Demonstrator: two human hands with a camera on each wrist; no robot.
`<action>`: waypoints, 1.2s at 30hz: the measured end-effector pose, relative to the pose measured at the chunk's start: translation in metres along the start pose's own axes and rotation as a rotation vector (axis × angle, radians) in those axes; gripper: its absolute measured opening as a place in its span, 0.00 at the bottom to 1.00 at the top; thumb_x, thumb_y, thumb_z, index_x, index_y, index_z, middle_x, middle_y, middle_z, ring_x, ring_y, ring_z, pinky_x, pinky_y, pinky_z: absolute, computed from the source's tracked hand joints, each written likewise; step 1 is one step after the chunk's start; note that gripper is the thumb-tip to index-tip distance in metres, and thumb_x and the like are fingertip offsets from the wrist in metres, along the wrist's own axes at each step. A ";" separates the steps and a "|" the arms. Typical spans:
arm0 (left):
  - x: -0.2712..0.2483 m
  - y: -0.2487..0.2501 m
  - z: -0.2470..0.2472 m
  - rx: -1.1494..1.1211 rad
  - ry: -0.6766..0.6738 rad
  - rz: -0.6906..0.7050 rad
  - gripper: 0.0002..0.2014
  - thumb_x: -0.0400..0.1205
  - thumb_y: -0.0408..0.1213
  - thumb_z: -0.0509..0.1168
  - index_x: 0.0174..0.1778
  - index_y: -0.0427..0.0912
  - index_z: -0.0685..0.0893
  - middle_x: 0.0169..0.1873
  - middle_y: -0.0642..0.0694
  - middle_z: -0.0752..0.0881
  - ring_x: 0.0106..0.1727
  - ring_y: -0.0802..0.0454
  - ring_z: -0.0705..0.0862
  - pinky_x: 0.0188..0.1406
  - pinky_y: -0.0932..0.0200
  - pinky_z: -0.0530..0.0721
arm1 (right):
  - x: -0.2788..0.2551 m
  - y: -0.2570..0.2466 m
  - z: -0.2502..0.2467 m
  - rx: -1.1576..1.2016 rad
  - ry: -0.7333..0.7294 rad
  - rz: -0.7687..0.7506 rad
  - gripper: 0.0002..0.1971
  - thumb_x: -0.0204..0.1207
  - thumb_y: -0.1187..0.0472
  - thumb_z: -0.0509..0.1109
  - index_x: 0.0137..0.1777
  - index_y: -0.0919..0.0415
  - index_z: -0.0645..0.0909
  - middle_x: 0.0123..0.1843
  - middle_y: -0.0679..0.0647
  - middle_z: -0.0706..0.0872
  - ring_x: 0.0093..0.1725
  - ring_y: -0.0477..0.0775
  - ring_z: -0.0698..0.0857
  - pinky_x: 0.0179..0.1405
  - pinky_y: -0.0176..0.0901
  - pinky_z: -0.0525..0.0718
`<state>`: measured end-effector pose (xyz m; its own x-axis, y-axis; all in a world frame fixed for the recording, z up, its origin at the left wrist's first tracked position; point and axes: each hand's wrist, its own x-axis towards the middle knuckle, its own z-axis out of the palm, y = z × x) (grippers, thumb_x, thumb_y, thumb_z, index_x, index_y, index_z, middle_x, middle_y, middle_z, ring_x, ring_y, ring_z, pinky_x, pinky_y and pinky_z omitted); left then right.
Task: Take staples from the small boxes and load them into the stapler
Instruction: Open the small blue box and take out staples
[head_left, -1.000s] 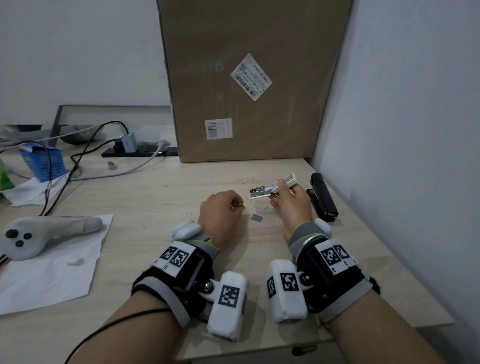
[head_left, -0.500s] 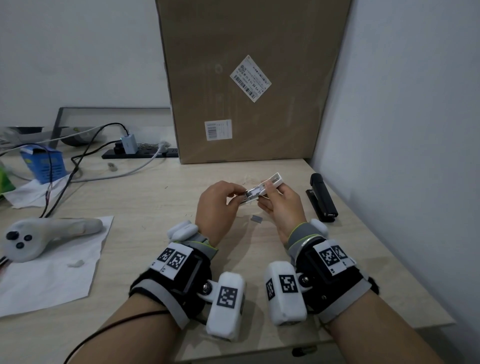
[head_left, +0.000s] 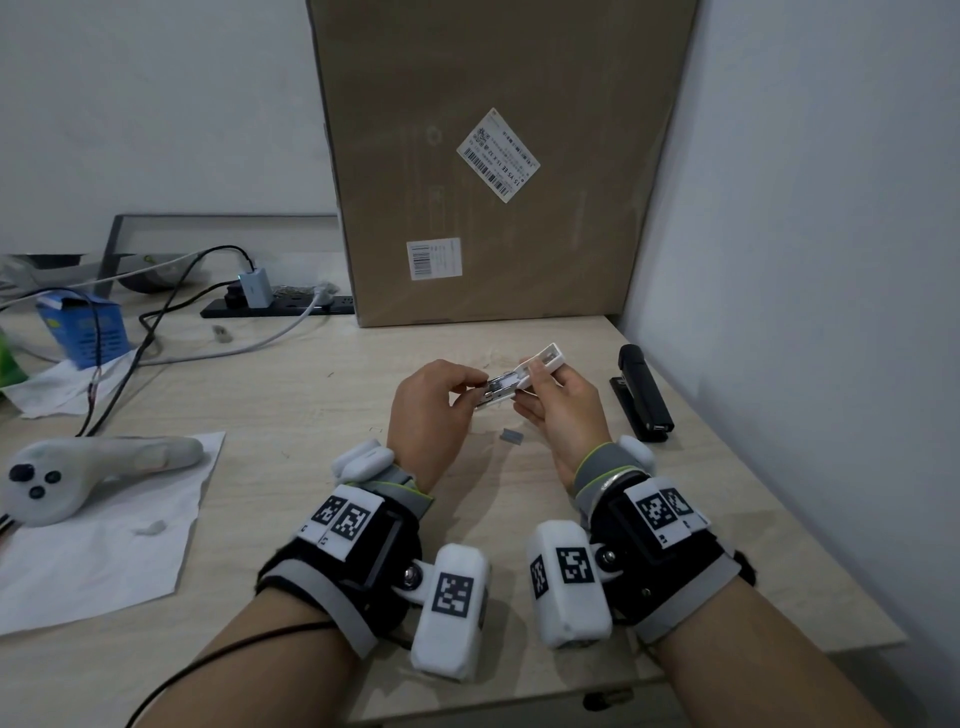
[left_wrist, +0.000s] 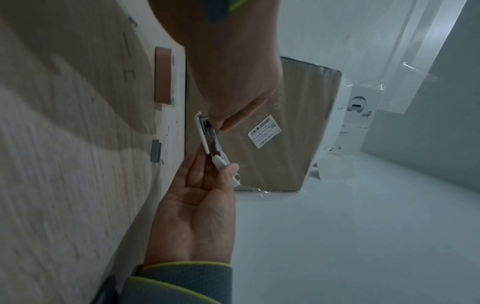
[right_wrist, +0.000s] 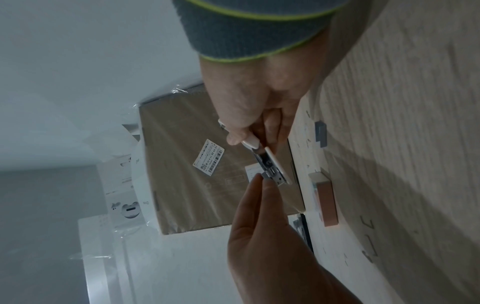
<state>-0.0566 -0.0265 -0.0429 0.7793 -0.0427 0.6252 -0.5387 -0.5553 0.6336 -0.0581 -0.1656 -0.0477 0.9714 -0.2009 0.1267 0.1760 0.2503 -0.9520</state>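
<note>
A small white stapler (head_left: 545, 358) hangs open above the desk, its metal channel (head_left: 501, 387) bare. My right hand (head_left: 540, 371) grips its white body between thumb and fingers, palm turned left. My left hand (head_left: 480, 387) pinches what looks like a short grey staple strip (right_wrist: 267, 174) against the channel's open end. Another loose staple strip (head_left: 511, 435) lies on the desk below the hands. In the right wrist view a small pinkish staple box (right_wrist: 326, 201) lies flat on the desk; the head view hides it behind my left hand.
A black stapler (head_left: 644, 395) lies by the right wall. A tall cardboard box (head_left: 493, 182) stands at the back. On the left are a power strip (head_left: 275, 306) with cables, a blue carton (head_left: 83, 330), and a white controller (head_left: 78, 470) on paper.
My left hand rose from the desk beside the loose strip and came to the stapler's open end. My right hand drew the stapler slightly left and closer.
</note>
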 end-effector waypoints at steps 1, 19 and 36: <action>0.000 0.000 0.000 0.002 -0.003 0.003 0.07 0.74 0.29 0.70 0.46 0.38 0.91 0.42 0.41 0.91 0.43 0.47 0.87 0.44 0.62 0.78 | 0.000 0.000 0.000 0.001 0.000 0.000 0.08 0.82 0.58 0.62 0.46 0.55 0.82 0.47 0.57 0.87 0.46 0.53 0.87 0.50 0.40 0.86; 0.001 -0.001 0.000 -0.013 -0.045 -0.029 0.08 0.74 0.31 0.71 0.46 0.42 0.91 0.41 0.45 0.90 0.41 0.54 0.83 0.39 0.75 0.73 | -0.001 -0.003 0.000 -0.015 0.035 -0.035 0.09 0.83 0.58 0.61 0.46 0.56 0.82 0.44 0.55 0.87 0.47 0.55 0.87 0.51 0.41 0.86; -0.001 0.012 -0.007 -0.506 -0.055 -0.474 0.05 0.73 0.33 0.74 0.44 0.40 0.91 0.37 0.42 0.89 0.38 0.51 0.84 0.41 0.46 0.88 | -0.004 -0.007 0.000 0.012 0.030 -0.037 0.09 0.83 0.57 0.61 0.47 0.55 0.83 0.51 0.58 0.89 0.52 0.56 0.89 0.51 0.40 0.86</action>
<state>-0.0654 -0.0273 -0.0328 0.9753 0.0593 0.2128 -0.2086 -0.0695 0.9755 -0.0632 -0.1667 -0.0417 0.9589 -0.2386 0.1535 0.2141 0.2537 -0.9433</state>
